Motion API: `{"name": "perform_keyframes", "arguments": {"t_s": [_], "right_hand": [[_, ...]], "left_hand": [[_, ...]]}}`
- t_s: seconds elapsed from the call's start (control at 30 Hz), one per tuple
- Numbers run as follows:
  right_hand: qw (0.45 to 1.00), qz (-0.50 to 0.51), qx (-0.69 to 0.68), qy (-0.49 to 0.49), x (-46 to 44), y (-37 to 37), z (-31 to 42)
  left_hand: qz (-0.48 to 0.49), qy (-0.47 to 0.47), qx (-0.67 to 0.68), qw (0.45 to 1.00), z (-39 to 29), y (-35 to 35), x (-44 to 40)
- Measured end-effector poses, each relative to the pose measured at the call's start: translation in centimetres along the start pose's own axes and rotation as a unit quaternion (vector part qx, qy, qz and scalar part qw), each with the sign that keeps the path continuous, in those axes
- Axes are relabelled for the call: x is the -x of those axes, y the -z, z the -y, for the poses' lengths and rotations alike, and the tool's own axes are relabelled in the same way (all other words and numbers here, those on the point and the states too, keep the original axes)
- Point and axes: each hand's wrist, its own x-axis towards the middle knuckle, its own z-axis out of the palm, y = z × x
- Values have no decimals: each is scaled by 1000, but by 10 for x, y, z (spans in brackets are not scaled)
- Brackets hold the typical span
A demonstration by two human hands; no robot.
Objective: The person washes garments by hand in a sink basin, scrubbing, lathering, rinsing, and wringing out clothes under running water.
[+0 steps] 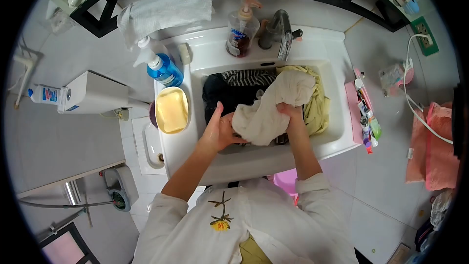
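A bunched off-white cloth (273,105), perhaps a garment, is held up over the white sink (337,139). My right hand (291,113) grips its lower right part, with the fingers partly hidden in the folds. At the cloth's left end, my left hand (222,129) holds it from the side; the thumb points up and the fingertips are hidden behind the fabric. Beneath lie dark clothes (217,90), a black-and-white striped piece (249,77) and a yellow-green garment (318,107), heaped in the basin.
A chrome faucet (282,34) and pump bottle (242,29) stand behind the basin. On the left ledge are a blue pump bottle (166,71), a brush (184,54) and yellow soap (172,111) in a dish. A pink tray (352,112) with toothpaste tubes is at right.
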Motion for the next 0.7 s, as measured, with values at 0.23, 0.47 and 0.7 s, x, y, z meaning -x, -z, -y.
{"name": "perform_keyframes", "arguments": {"t_s": [0.23, 0.47, 0.7], "right_hand": [[987, -24, 139, 71, 23, -25, -16], [988, -74, -102, 87, 28, -24, -37], [983, -37, -108, 144, 33, 3, -45]], "left_hand": [[-7, -44, 152, 987, 30, -17, -19], [-88, -192, 134, 968, 43, -10, -41], [-199, -335, -56, 919, 18, -32, -26]]}}
